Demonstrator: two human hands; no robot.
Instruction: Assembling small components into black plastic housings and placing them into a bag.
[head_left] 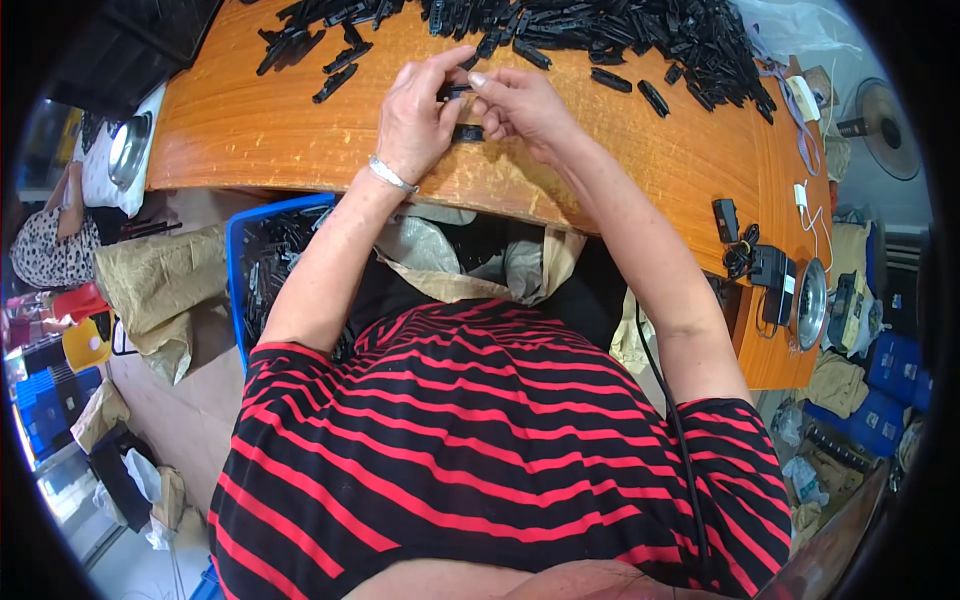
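Note:
Both of my hands meet over the near part of the wooden table [300,120]. My left hand [412,118], with a silvery bracelet at the wrist, closes its fingers on a small black plastic part [455,91]. From the other side, my right hand [527,108] pinches at the same part with thumb and forefinger, its other fingers curled in. Much of the part is hidden by the fingers. Just below, between the hands, shows another short black piece [467,132]; whether it lies on the table or is held, I cannot tell.
A heap of black plastic parts [620,25] covers the table's far side, with several strays nearer. A blue bin [237,270] of black parts stands by my left arm. A black adapter [772,272] and metal bowl [811,300] sit right. Another person [60,240] is far left.

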